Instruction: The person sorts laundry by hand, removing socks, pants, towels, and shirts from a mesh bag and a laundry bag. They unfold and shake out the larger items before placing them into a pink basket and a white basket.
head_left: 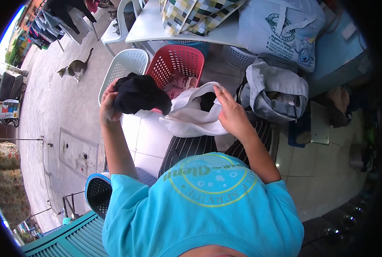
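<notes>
My left hand (109,102) is closed around a bunched black garment (136,93), held up at chest height. My right hand (231,112) grips the rim of a white mesh laundry bag (195,121), its fingers and thumb pinched on the edge. The bag's mouth is spread, and something dark (207,101) shows inside it. The black garment's lower end hangs against the bag's left side. Just beyond, a red laundry basket (167,64) holds pinkish clothes (180,85). Beside it stands a white basket (124,62), partly hidden behind the garment and my left hand.
A white table (148,30) carries a checkered bag (195,17) and a white printed bag (281,32). At right sits a grey cloth-lined container (276,92). A blue-rimmed basket (97,195) is by my left side. Outside, a cat (76,68) stands near hanging clothes (56,19).
</notes>
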`<state>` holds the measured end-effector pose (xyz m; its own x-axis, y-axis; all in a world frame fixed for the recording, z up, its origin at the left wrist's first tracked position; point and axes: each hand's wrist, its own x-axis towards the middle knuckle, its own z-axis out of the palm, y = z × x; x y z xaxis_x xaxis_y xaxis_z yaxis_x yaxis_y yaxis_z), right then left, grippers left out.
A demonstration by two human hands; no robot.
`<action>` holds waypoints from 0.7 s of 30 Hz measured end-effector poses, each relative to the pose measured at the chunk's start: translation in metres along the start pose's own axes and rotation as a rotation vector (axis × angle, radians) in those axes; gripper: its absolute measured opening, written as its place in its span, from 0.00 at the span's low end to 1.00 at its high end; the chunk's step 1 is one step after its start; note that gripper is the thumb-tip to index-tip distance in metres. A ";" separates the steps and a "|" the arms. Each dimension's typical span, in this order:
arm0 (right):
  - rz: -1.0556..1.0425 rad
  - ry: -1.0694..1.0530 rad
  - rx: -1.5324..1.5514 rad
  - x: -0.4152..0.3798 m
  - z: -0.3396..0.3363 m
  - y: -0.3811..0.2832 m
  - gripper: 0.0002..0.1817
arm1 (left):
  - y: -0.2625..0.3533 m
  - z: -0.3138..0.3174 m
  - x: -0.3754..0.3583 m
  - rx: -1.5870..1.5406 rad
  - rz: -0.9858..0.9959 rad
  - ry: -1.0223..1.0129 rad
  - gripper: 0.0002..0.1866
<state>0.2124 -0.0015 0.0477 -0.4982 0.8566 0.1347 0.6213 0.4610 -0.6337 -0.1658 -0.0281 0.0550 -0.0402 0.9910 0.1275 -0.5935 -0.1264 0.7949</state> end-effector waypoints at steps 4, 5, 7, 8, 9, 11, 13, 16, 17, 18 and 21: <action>-0.050 0.026 -0.019 0.000 0.002 0.003 0.41 | -0.014 -0.018 0.002 -0.041 -0.018 0.012 0.21; -0.051 0.024 -0.020 0.000 0.002 0.004 0.41 | -0.013 -0.010 0.002 -0.046 -0.024 -0.007 0.18; -0.029 0.024 -0.020 0.000 0.001 0.004 0.41 | -0.016 -0.007 0.002 -0.050 -0.021 0.012 0.17; -0.030 0.023 -0.021 0.000 0.001 0.004 0.41 | -0.017 -0.006 0.002 -0.052 -0.019 0.030 0.16; -0.030 0.026 -0.021 -0.001 0.001 0.004 0.41 | -0.018 -0.003 0.003 -0.052 -0.019 0.030 0.16; -0.032 0.031 -0.020 -0.001 0.000 0.004 0.41 | -0.019 0.000 0.005 -0.060 -0.035 0.061 0.12; 0.015 -0.006 0.011 -0.001 -0.001 0.004 0.40 | -0.023 -0.017 0.008 -0.042 -0.055 0.071 0.09; 0.017 0.001 0.021 -0.003 0.000 0.006 0.40 | -0.019 -0.022 0.017 0.145 0.044 0.252 0.05; 0.020 0.001 0.022 -0.003 0.000 0.007 0.40 | -0.016 -0.020 0.019 0.314 0.165 0.421 0.03; 0.020 0.000 0.035 -0.003 -0.001 0.007 0.40 | -0.007 -0.012 0.020 0.186 0.250 0.431 0.02; 0.019 0.002 0.047 -0.004 -0.002 0.007 0.40 | 0.016 -0.031 0.024 0.226 0.196 0.349 0.04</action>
<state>0.2202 -0.0009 0.0442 -0.4851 0.8656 0.1241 0.6011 0.4332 -0.6716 -0.2013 -0.0047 0.0520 -0.4251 0.8982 0.1116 -0.3591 -0.2805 0.8901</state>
